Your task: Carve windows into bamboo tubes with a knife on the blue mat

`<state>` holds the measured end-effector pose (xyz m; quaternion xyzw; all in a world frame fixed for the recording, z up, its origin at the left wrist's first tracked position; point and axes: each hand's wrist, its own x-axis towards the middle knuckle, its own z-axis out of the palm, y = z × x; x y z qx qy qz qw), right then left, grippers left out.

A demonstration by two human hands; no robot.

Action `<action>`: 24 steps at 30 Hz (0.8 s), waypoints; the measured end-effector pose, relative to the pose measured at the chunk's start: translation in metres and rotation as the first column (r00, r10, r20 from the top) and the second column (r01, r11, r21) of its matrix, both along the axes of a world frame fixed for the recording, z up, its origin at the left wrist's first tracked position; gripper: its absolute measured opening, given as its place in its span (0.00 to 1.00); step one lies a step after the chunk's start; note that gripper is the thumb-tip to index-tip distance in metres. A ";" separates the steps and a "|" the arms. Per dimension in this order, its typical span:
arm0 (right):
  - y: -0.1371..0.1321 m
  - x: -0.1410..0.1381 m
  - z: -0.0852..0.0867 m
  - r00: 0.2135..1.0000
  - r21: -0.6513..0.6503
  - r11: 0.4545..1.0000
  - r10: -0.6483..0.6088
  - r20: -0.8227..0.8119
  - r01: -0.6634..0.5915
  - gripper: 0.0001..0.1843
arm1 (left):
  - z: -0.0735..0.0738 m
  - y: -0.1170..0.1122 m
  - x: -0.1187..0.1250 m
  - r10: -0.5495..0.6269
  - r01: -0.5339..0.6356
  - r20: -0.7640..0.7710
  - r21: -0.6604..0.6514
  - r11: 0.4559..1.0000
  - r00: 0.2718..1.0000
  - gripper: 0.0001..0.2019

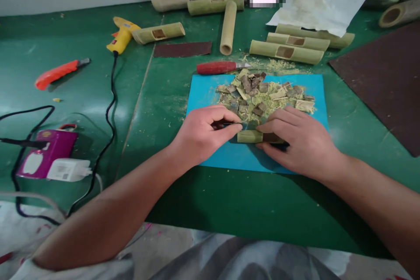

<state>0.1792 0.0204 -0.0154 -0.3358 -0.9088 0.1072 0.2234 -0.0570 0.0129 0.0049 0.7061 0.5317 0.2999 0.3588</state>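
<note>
My right hand (290, 142) is closed round a short green bamboo tube (250, 136), which lies level over the blue sheet (226, 162). Its fingers cover the tube's right part, where a dark brown patch shows. At the tube's left end, my left hand (210, 133) pinches a thin dark piece between thumb and fingertips; most of it is hidden, so its kind is unclear. Just beyond both hands, a pile of bamboo chips and shavings (259, 98) covers the sheet's far half. A red-handled craft knife (216, 68) lies behind the sheet's far edge.
Notched bamboo tubes (285, 52) lie at the back, under white paper (315, 4). Brown sandpaper (383, 83) is at right. To the left are a yellow glue gun (121, 35), an orange cutter (59, 74), a purple power strip (49, 153) and loose cords.
</note>
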 end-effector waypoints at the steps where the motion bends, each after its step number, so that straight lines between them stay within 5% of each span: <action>1: 0.000 0.000 0.000 1.000 -0.015 1.000 0.002 -0.006 -0.002 0.05 | 0.001 -0.001 0.000 0.008 -0.007 0.007 -0.047 0.999 1.000 0.06; 5: 0.001 0.001 0.000 1.000 -0.071 0.997 -0.011 -0.017 0.010 0.04 | 0.003 -0.003 0.000 0.014 -0.010 0.028 -0.141 0.990 0.999 0.11; 11: 0.001 0.001 0.001 1.000 -0.096 0.995 -0.018 -0.014 0.016 0.06 | 0.003 -0.006 0.001 -0.050 0.050 0.000 -0.058 0.997 0.999 0.04; 17: 0.001 0.001 0.003 0.999 -0.134 0.990 -0.036 0.006 0.036 0.04 | 0.000 0.000 -0.008 -0.252 0.274 -0.160 0.134 0.952 0.954 0.05; 24: 0.002 0.001 0.002 0.999 -0.149 0.988 -0.034 0.004 0.034 0.05 | 0.010 0.008 -0.025 -0.432 0.473 -0.263 0.120 0.873 0.863 0.08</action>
